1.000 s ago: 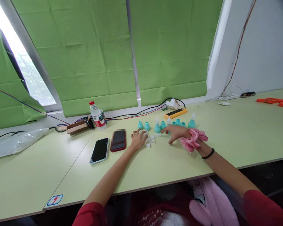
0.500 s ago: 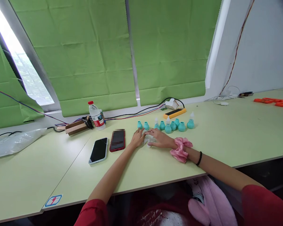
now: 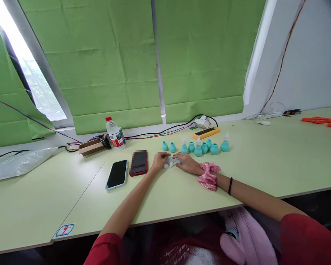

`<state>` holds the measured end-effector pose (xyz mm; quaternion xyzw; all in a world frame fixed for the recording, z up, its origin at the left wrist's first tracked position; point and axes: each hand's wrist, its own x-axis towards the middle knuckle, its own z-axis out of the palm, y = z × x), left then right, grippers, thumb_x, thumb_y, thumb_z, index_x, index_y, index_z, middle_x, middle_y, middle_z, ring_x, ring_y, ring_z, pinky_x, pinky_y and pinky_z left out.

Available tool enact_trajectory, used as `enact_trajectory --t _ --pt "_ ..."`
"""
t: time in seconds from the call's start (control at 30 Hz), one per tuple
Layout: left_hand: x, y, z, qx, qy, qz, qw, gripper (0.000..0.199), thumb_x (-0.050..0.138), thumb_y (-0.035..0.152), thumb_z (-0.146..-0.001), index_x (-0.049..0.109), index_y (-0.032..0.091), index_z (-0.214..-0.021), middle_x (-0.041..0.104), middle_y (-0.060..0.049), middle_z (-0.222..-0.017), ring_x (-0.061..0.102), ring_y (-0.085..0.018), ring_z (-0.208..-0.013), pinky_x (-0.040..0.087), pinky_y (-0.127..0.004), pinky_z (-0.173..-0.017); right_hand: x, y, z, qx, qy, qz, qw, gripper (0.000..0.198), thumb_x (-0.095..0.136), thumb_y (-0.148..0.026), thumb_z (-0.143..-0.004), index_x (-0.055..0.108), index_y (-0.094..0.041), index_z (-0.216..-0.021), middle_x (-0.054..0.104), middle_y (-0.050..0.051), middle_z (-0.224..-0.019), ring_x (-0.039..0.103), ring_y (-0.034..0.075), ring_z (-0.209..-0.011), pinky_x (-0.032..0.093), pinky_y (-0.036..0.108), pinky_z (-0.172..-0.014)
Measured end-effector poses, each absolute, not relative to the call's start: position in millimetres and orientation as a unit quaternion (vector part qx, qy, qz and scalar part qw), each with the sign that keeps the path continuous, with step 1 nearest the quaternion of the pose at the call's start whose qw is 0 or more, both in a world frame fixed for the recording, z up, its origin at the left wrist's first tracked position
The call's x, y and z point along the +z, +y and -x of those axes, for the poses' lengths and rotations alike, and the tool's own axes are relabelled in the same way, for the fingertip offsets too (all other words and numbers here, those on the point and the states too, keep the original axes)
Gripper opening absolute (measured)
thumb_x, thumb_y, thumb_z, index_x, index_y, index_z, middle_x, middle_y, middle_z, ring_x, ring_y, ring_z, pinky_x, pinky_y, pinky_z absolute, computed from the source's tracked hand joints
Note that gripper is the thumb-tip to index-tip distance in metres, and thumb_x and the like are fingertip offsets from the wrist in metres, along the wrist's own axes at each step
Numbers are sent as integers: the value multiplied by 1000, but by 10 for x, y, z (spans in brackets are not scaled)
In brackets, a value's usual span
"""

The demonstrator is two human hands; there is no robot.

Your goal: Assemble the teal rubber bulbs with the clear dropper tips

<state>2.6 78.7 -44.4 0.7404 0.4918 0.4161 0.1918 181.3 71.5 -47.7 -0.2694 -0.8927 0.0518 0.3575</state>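
Several small whitish, see-through plastic pieces [image 3: 171, 164] lie in a loose cluster on the table between my two hands; at least one is cone-shaped like a nozzle tip. My left hand [image 3: 160, 161] is at the cluster's left side, its fingers curled in, and whatever they hold is hidden. From the right, my right hand [image 3: 186, 163] rests palm down with fingers apart, its fingertips at the pieces. Just beyond stand several turquoise round-bodied little bottles [image 3: 198, 151]; some carry a clear pointed tip, such as the rightmost bottle [image 3: 224, 146].
Left of my hands lie a red-cased phone [image 3: 138, 163] and a light-cased phone [image 3: 117, 175]. Behind are a red-capped water bottle [image 3: 115, 134], an open cardboard box [image 3: 91, 147], cables and a yellow power strip [image 3: 206, 133]. Orange scissors [image 3: 320, 120] lie far right; a plastic bag [image 3: 19, 162] is left.
My hands have drawn slightly apart, leaving more of the plastic pieces showing between them. The left fingers have gone from stretched out to curled. The view has shifted a little.
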Motion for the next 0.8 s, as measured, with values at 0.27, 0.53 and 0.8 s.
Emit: enact_trajectory --t 0.27,0.53,0.8 --pt "-219 625 77 326 462 -820 90 27 57 28 -61 63 17 -85 63 -4 -86 55 -16 -76 43 -24 -67 -435 713 -1837 93 -850 326 403 22 48 -17 -74 56 -14 -95 60 7 -92 55 16 -84 42 32 -79" --pt "-167 567 64 260 459 -839 131 34 59 38 -60 63 18 -88 64 -2 -80 55 -14 -69 42 -22 -63 -435 684 -1855 43 -906 288 306 32 49 -17 -72 52 -13 -104 53 8 -105 47 18 -99 37 32 -85" --pt "-232 664 103 310 438 -812 230 28 58 19 -59 62 14 -86 64 -4 -84 58 -15 -73 46 -24 -66 -426 688 -1858 47 -886 333 319 24 48 -13 -70 58 -14 -91 58 6 -92 53 17 -87 39 30 -80"
